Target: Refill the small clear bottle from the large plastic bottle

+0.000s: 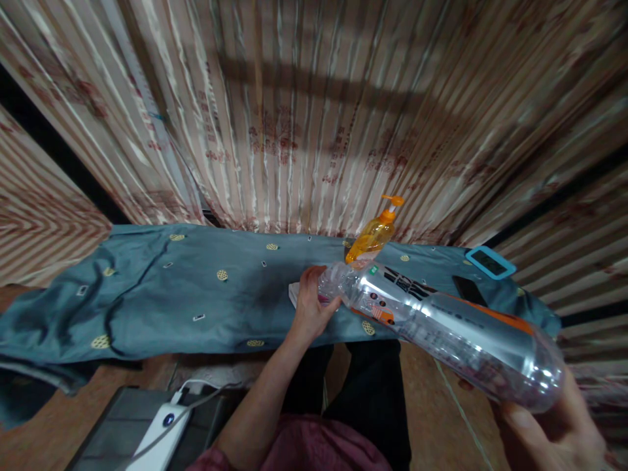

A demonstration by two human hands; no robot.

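A long clear plastic bottle (471,333) with silver and orange labelling slants across the right half of the view, above the cloth. Its wide base end rests in my right hand (549,425), thumb against the plastic and the other fingers mostly hidden. My left hand (314,304) is closed round its narrower, ridged clear end. Whether this is one waisted bottle or two end to end, I cannot tell. Just behind stands a pump bottle (371,239) of orange-yellow liquid, its lower part covered. A flat whitish item (293,292) shows partly from under my left hand.
A teal cloth (161,294) with pineapple prints covers the narrow table. To the right lie a blue-framed digital display (490,263) and a dark phone-like slab (468,290). Pleated curtains (294,118) hang behind. A white power bank (159,435) with a cable sits lower left.
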